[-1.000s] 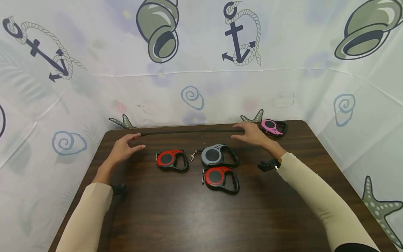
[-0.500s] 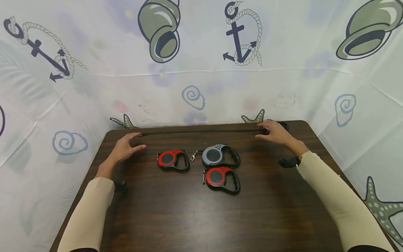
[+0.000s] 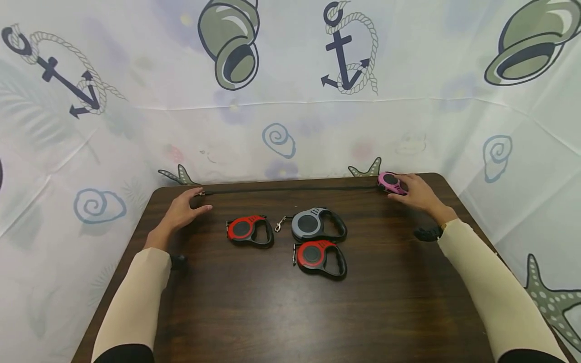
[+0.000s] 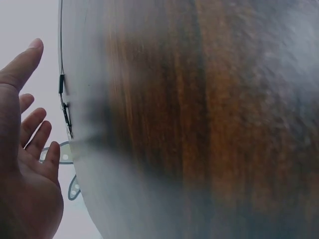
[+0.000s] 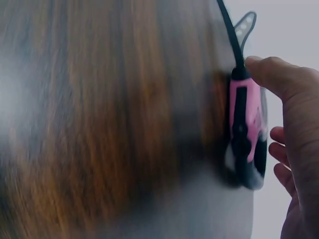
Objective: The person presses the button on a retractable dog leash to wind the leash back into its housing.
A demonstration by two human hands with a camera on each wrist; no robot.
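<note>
A pink and black retractable dog leash (image 3: 389, 182) lies at the far right of the table. Its black cord (image 3: 290, 189) runs straight along the back edge to a metal clip (image 4: 67, 117) at the far left. My left hand (image 3: 180, 207) hovers by that clip with fingers and thumb spread, holding nothing. Over the pink leash's handle end is my right hand (image 3: 419, 194), fingers loosely bent. In the right wrist view its thumb comes close to the leash's cord end; whether it touches, I cannot tell. The handle is partly hidden by the hand in the head view.
Mid-table lie a red leash (image 3: 241, 228) on the left, a grey leash (image 3: 305, 224) with its clip pointing left, and another red leash (image 3: 312, 254) just below the grey one. A printed cloth (image 3: 317, 136) hangs behind the brown table (image 3: 272, 317).
My right hand has moved right along the stretched cord to the pink leash, then slightly past its body, which shows again. The left hand has barely moved.
</note>
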